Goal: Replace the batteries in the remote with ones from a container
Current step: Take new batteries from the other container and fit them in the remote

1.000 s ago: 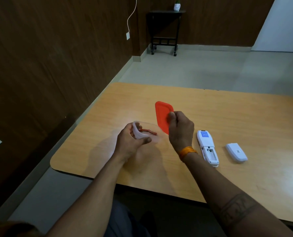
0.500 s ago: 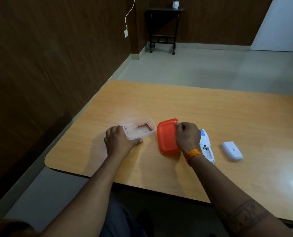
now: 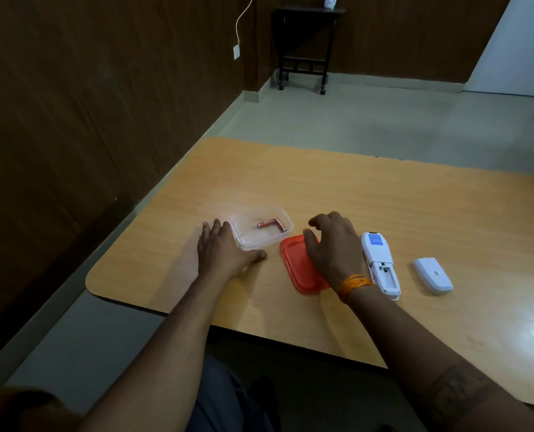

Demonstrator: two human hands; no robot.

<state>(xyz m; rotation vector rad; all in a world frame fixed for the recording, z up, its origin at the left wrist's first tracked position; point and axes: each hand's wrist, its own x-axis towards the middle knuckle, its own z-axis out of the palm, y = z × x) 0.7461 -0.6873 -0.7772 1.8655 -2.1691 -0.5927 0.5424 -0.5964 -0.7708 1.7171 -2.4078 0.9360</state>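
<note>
A clear plastic container (image 3: pixel 277 237) stands open on the wooden table (image 3: pixel 384 198), with two red batteries (image 3: pixel 272 224) lying inside in an L shape. Its orange lid (image 3: pixel 297 269) lies flat just right of it. My left hand (image 3: pixel 225 254) rests against the container's near-left side, fingers spread along the wall and thumb on the table. My right hand (image 3: pixel 334 244) hovers over the lid with fingers apart, holding nothing. The white remote (image 3: pixel 379 261) lies face down to the right, battery bay uncovered. Its white cover (image 3: pixel 433 275) lies farther right.
A dark wood-panelled wall runs along the table's left side. The table's near edge is close to my lap. A small black side table (image 3: pixel 306 42) stands at the far wall, and a white door (image 3: pixel 521 42) is at the back right.
My right hand has laid the orange lid flat on the table and let go of it. The container, tilted in my left hand a second ago, now stands level on the table.
</note>
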